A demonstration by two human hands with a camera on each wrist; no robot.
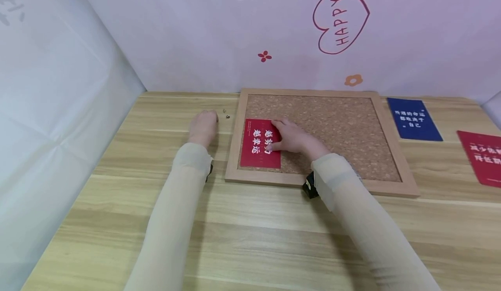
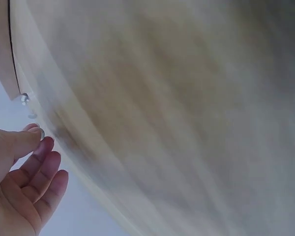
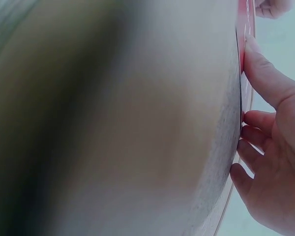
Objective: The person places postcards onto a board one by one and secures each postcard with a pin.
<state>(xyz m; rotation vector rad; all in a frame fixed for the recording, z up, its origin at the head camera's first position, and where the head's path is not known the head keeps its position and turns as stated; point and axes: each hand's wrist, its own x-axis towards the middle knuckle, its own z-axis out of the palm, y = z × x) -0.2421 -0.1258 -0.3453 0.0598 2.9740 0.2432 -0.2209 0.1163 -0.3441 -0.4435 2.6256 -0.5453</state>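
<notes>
My left hand (image 1: 203, 128) is over the table just left of the corkboard (image 1: 332, 130). In the left wrist view its thumb and index finger pinch a small shiny thumbtack (image 2: 42, 133), mostly hidden by the fingertips. Two more small metal tacks (image 1: 228, 117) lie between this hand and the board's frame. A red card (image 1: 260, 154) with white characters lies flat on the board's left part. Across its right edge rests my right hand (image 1: 293, 138), thumb on the card and the other fingers spread, touching the card's edge and the cork.
Right of the board lie a blue card (image 1: 415, 119) and another red card (image 1: 483, 158), partly cut off by the view. A white printed cloth (image 1: 195, 43) hangs behind the wooden table (image 1: 250, 239), and plain white cloth (image 1: 58, 108) hangs at the left.
</notes>
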